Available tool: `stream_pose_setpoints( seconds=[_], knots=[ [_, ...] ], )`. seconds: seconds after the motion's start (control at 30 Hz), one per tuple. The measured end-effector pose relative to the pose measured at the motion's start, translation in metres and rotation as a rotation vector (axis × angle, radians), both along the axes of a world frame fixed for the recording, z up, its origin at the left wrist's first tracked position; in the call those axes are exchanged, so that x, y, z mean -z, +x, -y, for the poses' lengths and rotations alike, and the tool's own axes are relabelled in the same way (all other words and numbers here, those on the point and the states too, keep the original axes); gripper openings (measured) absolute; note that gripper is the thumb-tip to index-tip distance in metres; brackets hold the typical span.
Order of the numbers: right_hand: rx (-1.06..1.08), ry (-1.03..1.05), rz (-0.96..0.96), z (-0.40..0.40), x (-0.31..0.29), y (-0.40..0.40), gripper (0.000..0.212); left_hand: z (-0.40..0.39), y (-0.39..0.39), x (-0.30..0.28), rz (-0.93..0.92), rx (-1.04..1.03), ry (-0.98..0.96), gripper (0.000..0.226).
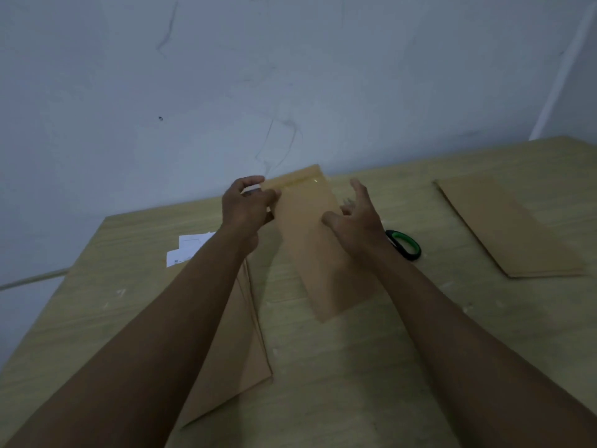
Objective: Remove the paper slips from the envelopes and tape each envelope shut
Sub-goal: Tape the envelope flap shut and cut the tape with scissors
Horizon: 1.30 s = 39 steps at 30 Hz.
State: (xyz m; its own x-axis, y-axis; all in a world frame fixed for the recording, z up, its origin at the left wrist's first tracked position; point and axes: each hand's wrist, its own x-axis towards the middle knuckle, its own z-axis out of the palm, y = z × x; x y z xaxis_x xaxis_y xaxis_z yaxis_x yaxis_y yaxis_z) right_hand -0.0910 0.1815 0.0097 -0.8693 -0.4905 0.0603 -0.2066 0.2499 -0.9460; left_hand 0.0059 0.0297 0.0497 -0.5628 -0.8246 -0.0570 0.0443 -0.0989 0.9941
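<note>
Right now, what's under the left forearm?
A brown envelope lies on the table beneath the left forearm; white paper slips sit beside it. The envelope's covered part can't be seen.

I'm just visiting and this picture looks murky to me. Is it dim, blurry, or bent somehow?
Head view: dim, bluish light; a small glare spot on the middle envelope near its top; right hand slightly blurred; table edges tilt and splay, wide-angle distortion.

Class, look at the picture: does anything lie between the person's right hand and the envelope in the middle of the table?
Nothing visible does. The right hand is already at the right edge of the middle envelope, fingers spread. The scissors lie behind the wrist, off to the side.
</note>
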Motion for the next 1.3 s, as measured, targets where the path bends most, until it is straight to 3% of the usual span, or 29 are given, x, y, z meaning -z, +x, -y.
stream_pose_setpoints(
  seconds=[0.17, 0.3, 0.6, 0.77, 0.9, 0.93, 1.03, 1.17, 1.23, 1.3],
  knots=[
    [0.114, -0.062, -0.058, -0.010, -0.007, -0.010, 0.055, -0.018, -0.016, -0.004, 0.006, 0.012, 0.115, 0.054],
    [0.207, 0.004, -0.159, -0.029, -0.024, -0.034, 0.044, -0.049, -0.035, 0.006, 0.083, 0.124, 0.109, 0.053],
    [0.363, 0.335, -0.320, -0.107, -0.027, -0.094, 0.054, -0.132, -0.118, 0.017, 0.183, 0.251, -0.010, 0.047],
    [0.412, 0.456, -0.317, -0.157, -0.020, -0.123, 0.057, -0.180, -0.160, 0.027, 0.248, 0.348, -0.068, 0.047],
    [0.459, 0.533, -0.281, -0.186, -0.010, -0.141, 0.055, -0.205, -0.183, 0.039, 0.346, 0.388, -0.299, 0.062],
    [0.464, 0.545, -0.269, -0.192, -0.007, -0.145, 0.055, -0.212, -0.187, 0.041, 0.376, 0.405, -0.346, 0.060],
    [0.450, 0.551, -0.243, -0.204, 0.004, -0.150, 0.056, -0.222, -0.195, 0.047, 0.435, 0.405, -0.492, 0.017],
    [0.446, 0.590, -0.250, -0.207, 0.016, -0.157, 0.055, -0.226, -0.201, 0.055, 0.472, 0.407, -0.600, 0.036],
    [0.443, 0.628, -0.277, -0.207, 0.018, -0.159, 0.054, -0.226, -0.204, 0.055, 0.489, 0.400, -0.632, 0.031],
    [0.437, 0.635, -0.289, -0.205, 0.020, -0.161, 0.054, -0.225, -0.206, 0.055, 0.504, 0.413, -0.713, 0.007]
  ],
)
